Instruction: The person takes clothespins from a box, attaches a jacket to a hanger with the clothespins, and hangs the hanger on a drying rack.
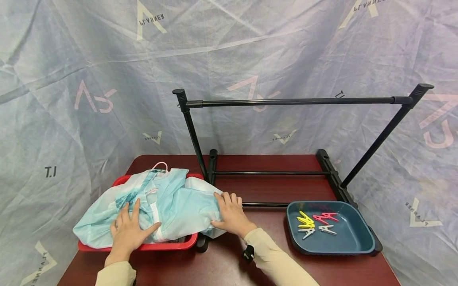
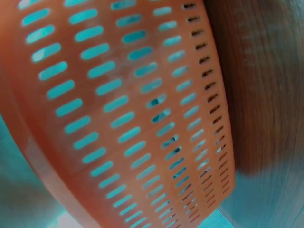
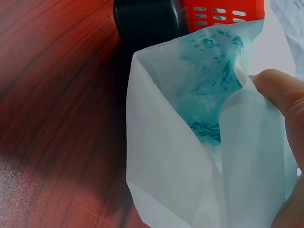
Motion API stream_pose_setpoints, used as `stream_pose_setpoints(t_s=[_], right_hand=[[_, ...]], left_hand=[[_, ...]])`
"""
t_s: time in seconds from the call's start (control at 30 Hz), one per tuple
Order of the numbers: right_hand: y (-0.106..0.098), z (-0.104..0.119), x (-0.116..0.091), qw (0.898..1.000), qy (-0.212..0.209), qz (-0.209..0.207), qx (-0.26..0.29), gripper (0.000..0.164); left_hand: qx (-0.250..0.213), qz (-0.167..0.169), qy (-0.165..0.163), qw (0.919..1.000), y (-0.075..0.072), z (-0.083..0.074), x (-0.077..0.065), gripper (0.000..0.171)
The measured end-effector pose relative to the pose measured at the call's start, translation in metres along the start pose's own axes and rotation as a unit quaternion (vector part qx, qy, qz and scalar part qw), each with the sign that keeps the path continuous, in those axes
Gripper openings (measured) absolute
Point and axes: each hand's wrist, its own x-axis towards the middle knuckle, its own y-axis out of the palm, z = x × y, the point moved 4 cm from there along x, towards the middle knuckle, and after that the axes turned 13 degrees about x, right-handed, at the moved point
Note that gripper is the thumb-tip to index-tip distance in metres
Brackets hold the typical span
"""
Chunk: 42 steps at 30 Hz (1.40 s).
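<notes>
A light blue and white garment (image 1: 175,214) lies heaped over a red basket (image 1: 171,246), with a thin pale pink loop (image 1: 160,163) standing up at its far edge. My left hand (image 1: 129,232) rests on the front left of the cloth, fingers spread. At the right end, where the cloth hangs past the basket, my right hand (image 1: 232,214) lies with its fingers and thumb apart. In the right wrist view its thumb (image 3: 278,90) touches a white and teal fold. The left wrist view shows the basket's slotted side (image 2: 128,118), blue cloth behind the slots.
A black rack (image 1: 286,102) stands on the dark red table (image 1: 264,238), its crossbar raised at the back. At the right, a blue-grey tray (image 1: 350,248) holds yellow, pink and white clothespins (image 1: 305,219). A printed grey sheet (image 1: 107,79) hangs behind the table.
</notes>
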Motion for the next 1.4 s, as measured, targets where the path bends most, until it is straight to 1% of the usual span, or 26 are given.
stream_pose_setpoints(t_s=[0.17,0.43,0.8,1.07,1.4], right_hand=[[0.0017,0.0008,-0.0009,1.000,-0.009,-0.023,-0.006,0.093],[0.0019,0.0020,-0.0030,0.998,-0.021,-0.057,-0.009,0.093],[0.0057,-0.0009,-0.0047,0.996,-0.035,-0.085,-0.015,0.094],[0.0063,-0.0006,-0.0054,0.994,-0.044,-0.103,-0.014,0.092],[0.0069,0.0008,-0.0073,0.992,-0.044,-0.118,-0.013,0.091]], left_hand=[[-0.005,-0.006,-0.003,1.0000,-0.0012,0.0016,0.0006,0.120],[0.004,-0.018,0.000,0.9998,-0.0023,0.0043,0.0035,0.124],[0.009,-0.025,-0.001,0.9996,-0.0050,0.0057,0.0059,0.129],[0.009,-0.038,0.001,0.9992,-0.0063,0.0058,0.0048,0.129],[0.007,-0.042,0.004,0.9991,-0.0066,0.0055,0.0058,0.132]])
